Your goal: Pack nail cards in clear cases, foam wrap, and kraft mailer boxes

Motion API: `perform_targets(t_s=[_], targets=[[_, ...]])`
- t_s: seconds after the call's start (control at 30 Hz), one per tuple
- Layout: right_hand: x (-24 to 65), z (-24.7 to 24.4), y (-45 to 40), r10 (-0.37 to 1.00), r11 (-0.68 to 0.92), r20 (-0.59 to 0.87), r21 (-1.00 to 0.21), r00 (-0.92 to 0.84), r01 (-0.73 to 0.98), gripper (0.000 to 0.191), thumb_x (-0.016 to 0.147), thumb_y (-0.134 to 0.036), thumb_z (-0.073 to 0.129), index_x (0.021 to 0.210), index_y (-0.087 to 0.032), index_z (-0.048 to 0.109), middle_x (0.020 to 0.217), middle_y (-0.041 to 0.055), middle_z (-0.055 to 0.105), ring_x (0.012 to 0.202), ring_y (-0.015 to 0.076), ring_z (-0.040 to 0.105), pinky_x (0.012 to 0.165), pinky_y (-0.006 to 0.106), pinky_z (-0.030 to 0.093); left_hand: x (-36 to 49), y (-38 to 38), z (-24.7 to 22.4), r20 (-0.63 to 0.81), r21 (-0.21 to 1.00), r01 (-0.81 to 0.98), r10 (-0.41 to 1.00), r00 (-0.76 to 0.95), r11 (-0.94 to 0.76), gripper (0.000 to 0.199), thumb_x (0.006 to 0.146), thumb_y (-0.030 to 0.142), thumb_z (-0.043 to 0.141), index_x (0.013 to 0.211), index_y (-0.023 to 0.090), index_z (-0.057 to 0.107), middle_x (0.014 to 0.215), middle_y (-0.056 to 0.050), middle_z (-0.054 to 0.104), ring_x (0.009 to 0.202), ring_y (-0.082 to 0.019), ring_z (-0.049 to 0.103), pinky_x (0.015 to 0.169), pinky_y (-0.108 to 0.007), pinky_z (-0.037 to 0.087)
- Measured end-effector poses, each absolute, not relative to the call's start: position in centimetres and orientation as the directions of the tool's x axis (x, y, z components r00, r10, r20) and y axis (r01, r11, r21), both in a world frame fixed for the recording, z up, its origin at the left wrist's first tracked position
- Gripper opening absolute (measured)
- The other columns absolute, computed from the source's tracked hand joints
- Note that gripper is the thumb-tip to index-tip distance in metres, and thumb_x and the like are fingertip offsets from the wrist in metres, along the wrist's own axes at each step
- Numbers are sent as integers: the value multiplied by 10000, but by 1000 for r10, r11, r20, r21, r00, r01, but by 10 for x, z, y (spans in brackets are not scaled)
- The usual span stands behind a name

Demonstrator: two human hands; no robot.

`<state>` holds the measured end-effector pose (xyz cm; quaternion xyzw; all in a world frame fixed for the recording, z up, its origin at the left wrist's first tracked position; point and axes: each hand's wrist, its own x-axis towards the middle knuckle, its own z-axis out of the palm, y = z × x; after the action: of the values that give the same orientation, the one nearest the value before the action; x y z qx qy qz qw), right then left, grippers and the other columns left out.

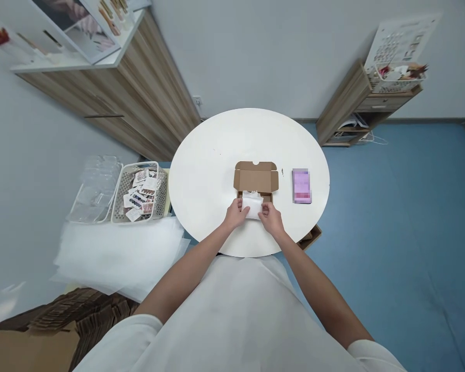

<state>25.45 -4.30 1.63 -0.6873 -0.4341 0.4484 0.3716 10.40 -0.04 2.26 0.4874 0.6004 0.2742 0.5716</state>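
Between my two hands is a small white wrapped packet (251,206), its upper edge ruffled like thin foam or paper. My left hand (236,213) pinches its left side, and my right hand (271,218) grips the right side. Just beyond, a brown cardboard box (256,178) lies with its lid folded back. The packet covers much of the box's front part, so what is inside is hidden. To the right rests a purple-pink stack of cards or a small box (301,186), its face blurred. A tiny dark object (282,172) lies between them.
Everything stands on a white round table (201,170). At left are a basket of small packs (139,194), a basket of clear plastic cases (96,188) and white sheets (120,253). Flattened cardboard (81,320) is stacked at lower left. An open carton (310,236) sits below the table's right edge.
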Motion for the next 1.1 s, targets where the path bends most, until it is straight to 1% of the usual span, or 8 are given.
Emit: perform_targets(t_s=[0.23, 0.37, 0.57, 0.73, 0.8, 0.87, 1.0, 1.1], targets=[[261, 9, -28, 940, -341, -310, -846, 141, 411, 263, 647, -112, 526, 876, -242, 539, 822, 10, 606, 746, 163, 569, 710, 322, 439, 113, 7, 20, -490, 776, 509, 864, 114, 373, 542, 538, 201, 665, 1051, 192, 492, 1122, -104, 444, 1066, -273, 444, 863, -367, 362], [263, 4, -25, 937, -340, -334, -815, 99, 468, 325, 651, -111, 534, 951, -234, 549, 923, 49, 610, 836, 205, 568, 749, 345, 428, 116, 7, 20, -497, 764, 551, 851, 172, 335, 652, 529, 203, 663, 1137, 179, 430, 1065, -108, 436, 1089, -290, 402, 858, -373, 358], [264, 8, -27, 953, -245, -301, -794, -9, 557, 364, 655, -137, 558, 1016, -183, 566, 1145, 109, 535, 1047, 258, 501, 886, 383, 378, 113, -1, 23, -419, 790, 576, 870, 258, 210, 549, 581, 180, 616, 1112, 177, 479, 987, -94, 491, 1047, -273, 423, 866, -386, 359], [299, 23, -22, 981, -190, -162, -904, 106, 383, 308, 744, -277, 490, 1038, -221, 558, 1093, 74, 549, 934, 199, 531, 800, 352, 439, 93, 15, 31, -268, 857, 455, 963, -8, 242, 564, 677, 316, 595, 1200, 207, 411, 1214, -109, 429, 1074, -230, 433, 872, -348, 372], [319, 24, -12, 942, -264, -157, -893, 297, 364, 364, 727, -371, 522, 1055, -214, 548, 1097, 87, 543, 902, 207, 519, 787, 363, 425, 83, 31, 34, -323, 858, 379, 938, -127, 347, 633, 699, 427, 579, 1249, 206, 356, 1265, -121, 394, 1084, -225, 437, 865, -338, 377], [334, 20, 4, 880, -384, -260, -882, 398, 273, 445, 686, -460, 561, 1061, -222, 546, 1141, 80, 532, 936, 213, 500, 803, 359, 406, 76, 49, 35, -447, 841, 292, 889, -99, 456, 613, 728, 527, 513, 1237, 214, 380, 1251, -117, 427, 1070, -223, 458, 856, -342, 378], [338, 12, 40, 807, -566, -559, -824, 189, -23, 455, 723, -599, 421, 941, -243, 600, 979, 29, 614, 741, 160, 527, 618, 286, 413, 77, 74, 37, -574, 809, 200, 816, 68, 553, 582, 754, 645, 357, 1080, 199, 539, 1108, -110, 547, 951, -217, 525, 789, -345, 405], [327, 14, 57, 828, -549, -556, -830, 75, -98, 494, 728, -637, 371, 912, -248, 615, 887, 2, 619, 648, 126, 504, 526, 242, 372, 83, 79, 39, -561, 824, 153, 823, 87, 545, 597, 763, 658, 311, 1035, 195, 573, 1044, -99, 575, 888, -202, 547, 768, -337, 411]])
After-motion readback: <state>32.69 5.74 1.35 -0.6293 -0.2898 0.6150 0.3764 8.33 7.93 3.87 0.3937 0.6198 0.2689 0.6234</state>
